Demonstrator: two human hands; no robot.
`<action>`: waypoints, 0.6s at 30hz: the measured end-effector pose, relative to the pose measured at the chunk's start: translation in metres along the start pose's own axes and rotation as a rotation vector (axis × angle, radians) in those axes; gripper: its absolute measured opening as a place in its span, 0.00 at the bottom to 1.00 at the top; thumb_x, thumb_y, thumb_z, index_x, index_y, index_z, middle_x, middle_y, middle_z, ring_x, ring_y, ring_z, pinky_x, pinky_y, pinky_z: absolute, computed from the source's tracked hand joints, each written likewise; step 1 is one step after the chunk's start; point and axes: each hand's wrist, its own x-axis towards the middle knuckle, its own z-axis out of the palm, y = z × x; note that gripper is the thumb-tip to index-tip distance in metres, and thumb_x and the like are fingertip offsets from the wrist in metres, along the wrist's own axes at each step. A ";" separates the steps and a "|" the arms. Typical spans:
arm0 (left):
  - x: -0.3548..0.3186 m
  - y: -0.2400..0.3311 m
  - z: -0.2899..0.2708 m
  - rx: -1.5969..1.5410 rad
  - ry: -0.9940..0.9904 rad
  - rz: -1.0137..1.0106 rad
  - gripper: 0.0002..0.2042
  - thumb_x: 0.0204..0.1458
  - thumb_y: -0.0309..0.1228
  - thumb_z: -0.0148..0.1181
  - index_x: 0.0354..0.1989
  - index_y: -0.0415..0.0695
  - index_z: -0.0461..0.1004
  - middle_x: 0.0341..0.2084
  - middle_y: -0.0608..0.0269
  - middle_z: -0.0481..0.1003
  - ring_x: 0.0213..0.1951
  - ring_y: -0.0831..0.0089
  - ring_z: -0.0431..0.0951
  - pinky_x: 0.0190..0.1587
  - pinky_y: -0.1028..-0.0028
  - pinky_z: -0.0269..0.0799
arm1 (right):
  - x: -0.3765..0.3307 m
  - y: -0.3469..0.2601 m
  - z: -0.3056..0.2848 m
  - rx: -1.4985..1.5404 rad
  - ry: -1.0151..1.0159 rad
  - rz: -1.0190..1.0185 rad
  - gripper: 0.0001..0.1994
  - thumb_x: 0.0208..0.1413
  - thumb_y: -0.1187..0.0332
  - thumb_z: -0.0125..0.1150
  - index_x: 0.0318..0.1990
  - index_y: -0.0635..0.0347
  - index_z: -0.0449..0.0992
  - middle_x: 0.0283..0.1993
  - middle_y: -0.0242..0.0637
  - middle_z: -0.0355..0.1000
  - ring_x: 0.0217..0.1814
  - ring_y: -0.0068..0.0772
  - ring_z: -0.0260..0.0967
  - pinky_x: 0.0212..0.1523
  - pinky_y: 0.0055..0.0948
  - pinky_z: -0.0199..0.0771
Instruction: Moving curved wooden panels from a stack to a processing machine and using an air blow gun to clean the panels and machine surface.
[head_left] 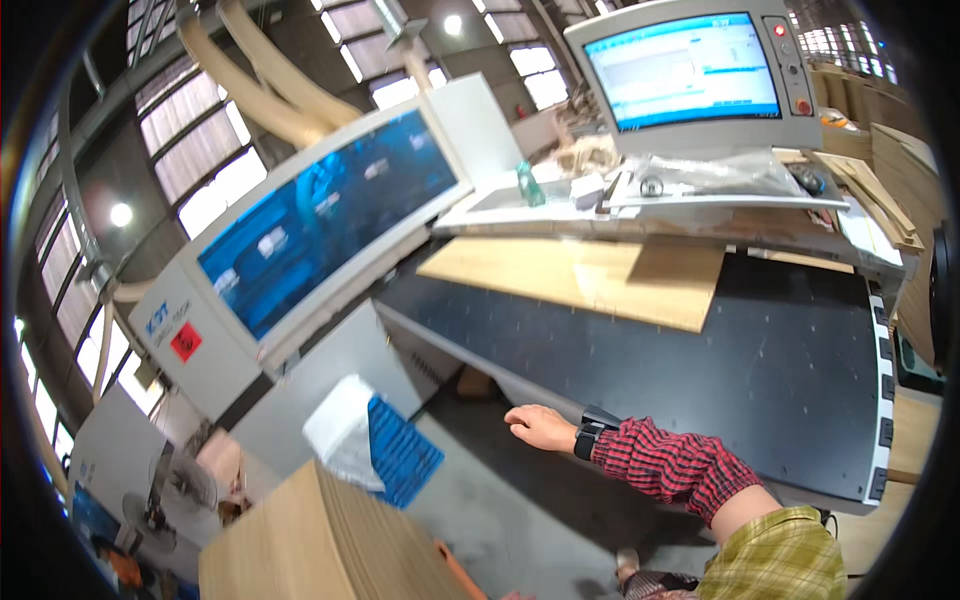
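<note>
Treat the grip of the right hand as indeterminable with the palm hidden, guard against snagging the wristband on the black table by passing too close, and avoid jolts liable to shift the wooden board lying flat on its far side.

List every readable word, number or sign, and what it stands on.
Two-line lettering, not copied: light-grey boxy machine.
Red square sign, black marking unclear: same machine.
Pale patches, too blurred: dark-blue glossy window.
Text too small to read: rectangular blue-and-white lit screen.
</note>
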 end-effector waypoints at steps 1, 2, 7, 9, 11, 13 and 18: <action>0.003 0.013 0.002 -0.023 0.025 0.019 0.18 0.55 0.34 0.48 0.49 0.33 0.63 0.37 0.52 0.72 0.40 0.62 0.74 0.45 0.66 0.70 | 0.025 0.030 -0.008 -0.023 0.041 0.001 0.12 0.48 0.66 0.48 0.38 0.60 0.72 0.40 0.45 0.71 0.45 0.47 0.66 0.43 0.40 0.66; 0.027 0.005 -0.021 -0.084 -0.017 -0.047 0.15 0.55 0.34 0.48 0.45 0.35 0.66 0.36 0.55 0.72 0.39 0.65 0.73 0.43 0.68 0.71 | 0.048 0.061 -0.017 -0.179 0.084 0.034 0.12 0.47 0.66 0.48 0.39 0.60 0.72 0.41 0.44 0.71 0.46 0.47 0.66 0.44 0.41 0.66; 0.067 0.092 0.000 -0.026 0.128 -0.008 0.12 0.55 0.34 0.50 0.41 0.38 0.68 0.33 0.57 0.72 0.36 0.68 0.73 0.39 0.71 0.71 | 0.126 0.189 -0.091 -0.686 0.297 0.243 0.14 0.44 0.63 0.54 0.39 0.56 0.73 0.40 0.43 0.69 0.48 0.44 0.64 0.45 0.42 0.65; 0.098 0.108 0.009 -0.027 0.119 0.013 0.12 0.54 0.34 0.50 0.41 0.38 0.68 0.33 0.56 0.72 0.36 0.68 0.73 0.39 0.71 0.71 | 0.139 0.223 -0.116 -0.833 0.351 0.334 0.15 0.43 0.61 0.56 0.41 0.55 0.72 0.45 0.42 0.66 0.53 0.43 0.59 0.47 0.42 0.62; 0.132 0.125 0.010 -0.054 0.142 0.070 0.13 0.54 0.34 0.51 0.42 0.37 0.67 0.34 0.56 0.72 0.37 0.67 0.73 0.39 0.70 0.70 | 0.132 0.254 -0.131 -0.915 0.397 0.350 0.18 0.44 0.59 0.57 0.45 0.52 0.71 0.51 0.43 0.63 0.58 0.44 0.55 0.52 0.42 0.58; 0.179 0.150 0.013 -0.074 0.154 0.132 0.14 0.54 0.34 0.51 0.42 0.37 0.67 0.34 0.55 0.71 0.37 0.66 0.72 0.40 0.70 0.70 | 0.114 0.278 -0.148 -0.850 0.239 0.531 0.22 0.47 0.55 0.55 0.51 0.50 0.68 0.57 0.44 0.58 0.62 0.45 0.50 0.56 0.43 0.53; 0.297 0.215 0.042 0.027 -0.100 -0.009 0.15 0.54 0.34 0.50 0.46 0.37 0.66 0.35 0.53 0.72 0.38 0.64 0.73 0.40 0.68 0.70 | 0.091 0.277 -0.149 -1.007 0.179 0.500 0.25 0.53 0.51 0.47 0.57 0.51 0.61 0.62 0.43 0.54 0.65 0.46 0.48 0.59 0.42 0.50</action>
